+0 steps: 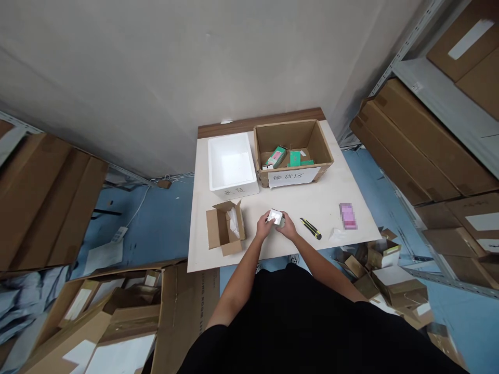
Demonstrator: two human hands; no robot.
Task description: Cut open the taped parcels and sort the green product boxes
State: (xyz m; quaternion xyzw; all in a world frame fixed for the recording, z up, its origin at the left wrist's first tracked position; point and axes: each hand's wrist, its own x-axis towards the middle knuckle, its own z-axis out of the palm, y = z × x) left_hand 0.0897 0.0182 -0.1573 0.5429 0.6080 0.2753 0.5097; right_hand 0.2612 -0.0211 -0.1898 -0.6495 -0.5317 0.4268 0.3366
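White item [275, 216] sits, in the head view, above the tabletop [335, 184], grasped by the left hand [264, 225] and right hand [287, 227] together. Left of them, the small carton [213, 228] already stands open; the item, seemingly being handled, is not yet set down.

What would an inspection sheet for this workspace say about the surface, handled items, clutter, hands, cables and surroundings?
Surface: pale table, brown strip along the wall side.
Handled items: small white item between both hands; exact type unclear.
Clutter: yellow-and-black cutter, plastic scrap and pixelated pink item right of the hands; small open carton, white foam box and large carton holding green boxes.
Hands: left hand and right hand both grip the small white item.
Cables: white cable on the floor, left, by a power strip.
Surroundings: grey wall ahead; shelved cartons on both sides; floor cartons nearby.
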